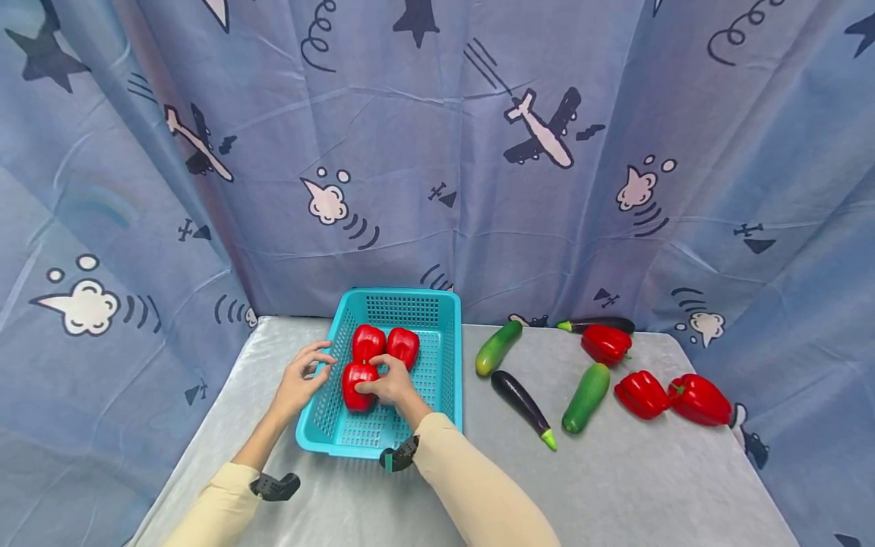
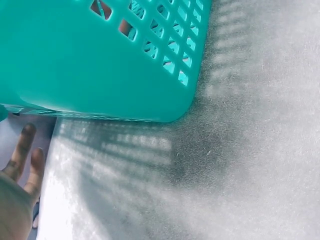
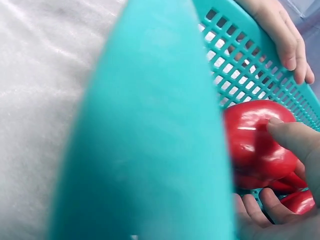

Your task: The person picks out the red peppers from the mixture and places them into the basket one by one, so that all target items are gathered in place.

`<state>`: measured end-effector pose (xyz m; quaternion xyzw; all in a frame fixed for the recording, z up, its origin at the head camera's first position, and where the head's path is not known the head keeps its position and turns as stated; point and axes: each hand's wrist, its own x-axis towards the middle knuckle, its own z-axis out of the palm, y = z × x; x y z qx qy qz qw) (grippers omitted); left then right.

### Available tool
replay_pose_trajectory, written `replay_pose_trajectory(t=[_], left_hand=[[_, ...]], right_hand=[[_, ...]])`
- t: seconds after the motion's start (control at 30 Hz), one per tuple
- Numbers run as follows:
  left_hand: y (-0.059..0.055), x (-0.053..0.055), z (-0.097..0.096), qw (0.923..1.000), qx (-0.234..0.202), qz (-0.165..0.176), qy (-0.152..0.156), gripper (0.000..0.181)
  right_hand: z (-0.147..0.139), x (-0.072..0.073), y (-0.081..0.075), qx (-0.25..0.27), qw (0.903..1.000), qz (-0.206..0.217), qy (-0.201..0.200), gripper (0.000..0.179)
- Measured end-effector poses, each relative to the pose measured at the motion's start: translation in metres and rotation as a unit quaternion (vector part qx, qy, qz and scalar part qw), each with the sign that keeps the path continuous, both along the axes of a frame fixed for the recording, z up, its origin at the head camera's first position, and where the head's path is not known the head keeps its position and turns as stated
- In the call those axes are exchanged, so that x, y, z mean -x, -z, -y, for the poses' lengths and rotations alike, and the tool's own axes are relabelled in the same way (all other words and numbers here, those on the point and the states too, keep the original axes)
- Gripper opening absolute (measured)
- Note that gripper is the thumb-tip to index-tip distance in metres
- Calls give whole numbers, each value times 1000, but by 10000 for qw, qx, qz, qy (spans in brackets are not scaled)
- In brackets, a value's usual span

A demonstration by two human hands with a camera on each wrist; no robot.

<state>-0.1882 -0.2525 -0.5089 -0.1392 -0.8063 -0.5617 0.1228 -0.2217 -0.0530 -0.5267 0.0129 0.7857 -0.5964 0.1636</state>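
A turquoise perforated plastic basket (image 1: pixel 449 380) stands on the table with three red bell peppers inside. My right hand (image 1: pixel 395 386) reaches over its near right side and holds the front pepper (image 1: pixel 355 386), thumb on one side and fingers on the other. In the right wrist view the thumb lies against this pepper (image 3: pixel 255 145). Behind it sit two more peppers, one at left (image 1: pixel 368 342) and one at right (image 1: pixel 404 346). At the basket's left rim my left hand (image 1: pixel 298 386) hovers with loosely bent fingers, holding nothing; whether it touches the rim, I cannot tell.
Right of the basket lie two green cucumbers (image 1: pixel 499 348) (image 1: pixel 585 397), one eggplant (image 1: pixel 522 406) and another eggplant (image 1: pixel 601 325) at the back edge. Three red bell peppers (image 1: pixel 606 344) (image 1: pixel 641 393) (image 1: pixel 701 399) lie farther right. A patterned blue curtain (image 1: pixel 410 152) hangs behind the table.
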Motion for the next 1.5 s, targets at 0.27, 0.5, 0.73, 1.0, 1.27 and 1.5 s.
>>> replay_pose_trajectory(t=[0.27, 0.5, 0.73, 1.0, 1.27, 1.5], left_hand=[[1, 0, 1, 10000, 0, 36, -1, 12], [0, 0, 0, 10000, 57, 39, -56, 12], [0, 0, -1, 9999, 95, 14, -100, 12], [2, 0, 0, 9999, 63, -84, -42, 13], [2, -2, 0, 9999, 35, -109, -43, 12], [16, 5, 3, 9998, 54, -136, -119, 12]], right_hand=[[-9, 0, -18, -15, 9992, -144, -373, 57], [-23, 0, -36, 390, 9960, -68, -800, 56], [-48, 5, -52, 1013, 9892, -266, -1025, 52], [-82, 4, -61, 1180, 9861, -581, -1019, 42], [-118, -4, -62, 1366, 9839, -707, -906, 31], [-150, -9, -63, 1524, 9797, -1003, -832, 31]])
